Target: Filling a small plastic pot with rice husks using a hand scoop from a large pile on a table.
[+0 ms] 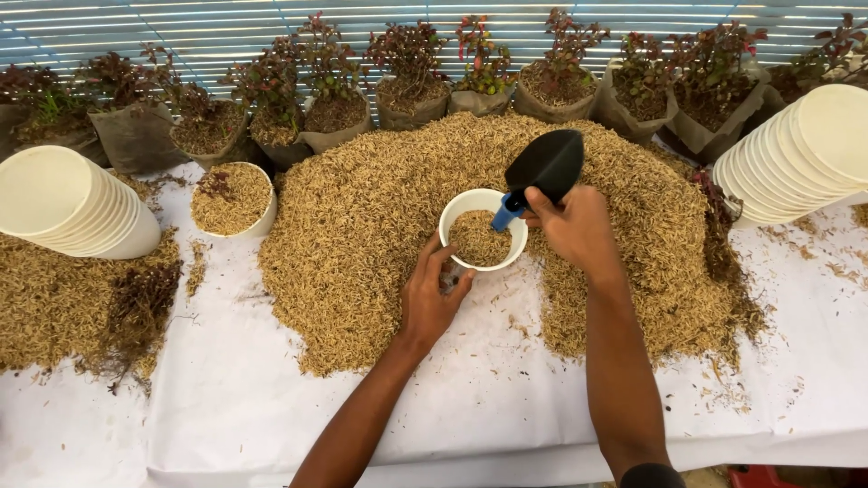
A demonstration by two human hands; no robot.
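White sheet point(271, 416) covers the table, slatted wall behind. White cup point(482, 228) sits at the near edge of a big husk pile point(380, 208), roughly half full of husk. Left hand point(432, 294) wraps the cup's near side, fingers curled partway around the wall, thumb on the rim side; it grips the cup and nothing else. Right hand point(571, 226) is closed tight around the blue handle of a black scoop point(546, 167), blade tipped up and back above the cup's right rim. Scoop blade looks empty from here, cannot see its inside face.

Risks, as a judgement: cup stands on loose husk, not flat sheet, so it could tip if the left hand slackens or the scoop knocks the rim. Scoop is wider than half the cup mouth, so a fast pour would likely spill husk over the rim and onto the sheet. Husk is light and dry, scatters easily. Overfilling is possible since the fill level is hard to read under the scoop.

Further out: a second filled cup point(233, 199) with a small cutting stands to the left, well apart. Stacks of empty cups lie on their sides at left point(68, 203) and right point(796, 154). Row of bagged plants point(407, 81) with reddish leaves lines the back, behind the pile. Loose cuttings point(136, 307) lie on a smaller husk heap at left; an elbow swing could drag them.
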